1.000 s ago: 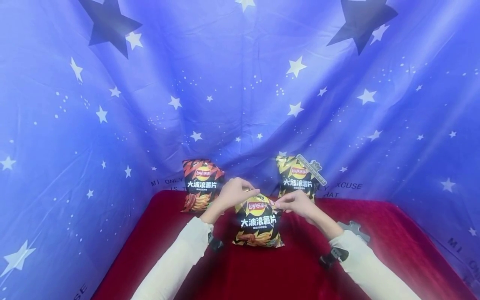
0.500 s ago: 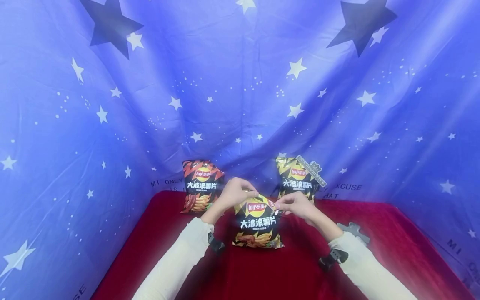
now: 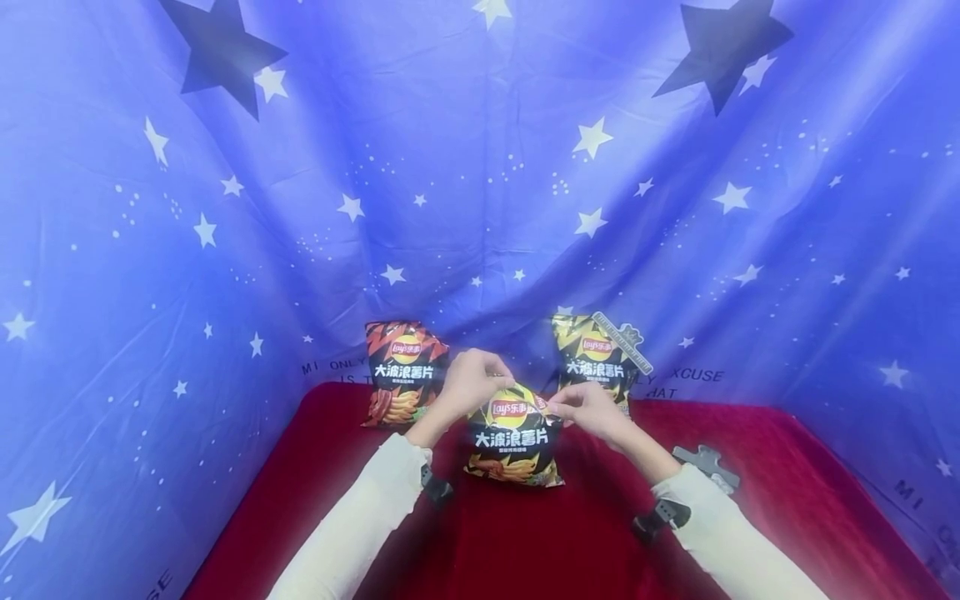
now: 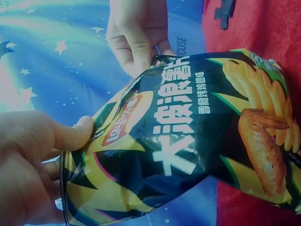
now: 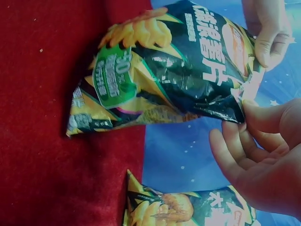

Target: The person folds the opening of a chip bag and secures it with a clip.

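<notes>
A black-and-yellow bag of potato chips (image 3: 513,467) is held between both hands, above the red cloth, its printed front toward me. My left hand (image 3: 474,385) pinches its top edge, the thumb on the front in the left wrist view. At the upper right corner, my right hand (image 3: 592,408) pinches the bag between thumb and fingers. The corner is bent and creased there, and a pale silvery patch shows by the fingertips in the right wrist view. Whether the bag is torn there is unclear. The chip bag (image 4: 188,122) looks plump in the left wrist view.
Behind stand a red-and-black chip bag (image 3: 397,358) at left and another black-and-yellow chip bag (image 3: 585,367) at right. A pale long-edged clip (image 3: 622,340) sits across that bag's top corner. A similar grey clip (image 3: 708,467) lies on the red cloth (image 3: 487,550) beside the right forearm.
The held bag has risen slightly and its bottom has shifted a little left. Both hands keep their pinch, with only small movements.
</notes>
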The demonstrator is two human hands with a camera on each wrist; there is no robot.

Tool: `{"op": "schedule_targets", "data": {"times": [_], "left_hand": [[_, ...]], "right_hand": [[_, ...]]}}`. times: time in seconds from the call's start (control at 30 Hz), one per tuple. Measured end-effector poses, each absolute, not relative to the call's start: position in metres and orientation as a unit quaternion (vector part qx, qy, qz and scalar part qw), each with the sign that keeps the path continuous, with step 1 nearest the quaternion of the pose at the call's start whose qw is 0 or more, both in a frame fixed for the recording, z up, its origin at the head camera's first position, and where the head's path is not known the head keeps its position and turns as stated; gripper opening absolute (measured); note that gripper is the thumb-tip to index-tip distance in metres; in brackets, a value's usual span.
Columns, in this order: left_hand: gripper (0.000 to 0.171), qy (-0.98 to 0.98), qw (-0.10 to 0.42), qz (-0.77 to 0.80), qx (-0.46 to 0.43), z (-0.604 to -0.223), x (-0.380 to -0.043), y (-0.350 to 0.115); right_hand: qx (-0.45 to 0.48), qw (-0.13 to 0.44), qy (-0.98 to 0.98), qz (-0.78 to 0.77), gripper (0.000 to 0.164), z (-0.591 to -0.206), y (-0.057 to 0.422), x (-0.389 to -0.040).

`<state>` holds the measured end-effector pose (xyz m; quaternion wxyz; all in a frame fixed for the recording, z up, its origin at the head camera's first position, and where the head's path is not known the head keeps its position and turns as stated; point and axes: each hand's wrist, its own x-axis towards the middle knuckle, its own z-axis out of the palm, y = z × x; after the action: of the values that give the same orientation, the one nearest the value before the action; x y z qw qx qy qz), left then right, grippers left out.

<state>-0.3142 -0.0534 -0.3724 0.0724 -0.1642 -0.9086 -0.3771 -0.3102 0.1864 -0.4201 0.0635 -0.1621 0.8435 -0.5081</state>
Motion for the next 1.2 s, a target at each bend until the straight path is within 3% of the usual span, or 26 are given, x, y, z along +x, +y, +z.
{"op": "schedule_targets", "data": {"times": [0.2,0.47,1.2], "left_hand": [[0.008,-0.909,0.053,-0.371,-0.183,-0.373,-0.316,-0.055],[0.025,-0.903,0.036,-0.385,-0.189,-0.375,-0.318,-0.061],[0.014,-0.906,0.025,-0.378,-0.186,-0.374,-0.32,-0.061]], "right_hand": [[-0.174,0.03,0.858,-0.482,0.011,-0.427,0.187,-0.311],[-0.201,0.004,0.849,-0.488,0.01,-0.431,0.19,-0.311],[-0.199,0.001,0.834,-0.515,0.012,-0.428,0.19,-0.313]]}}
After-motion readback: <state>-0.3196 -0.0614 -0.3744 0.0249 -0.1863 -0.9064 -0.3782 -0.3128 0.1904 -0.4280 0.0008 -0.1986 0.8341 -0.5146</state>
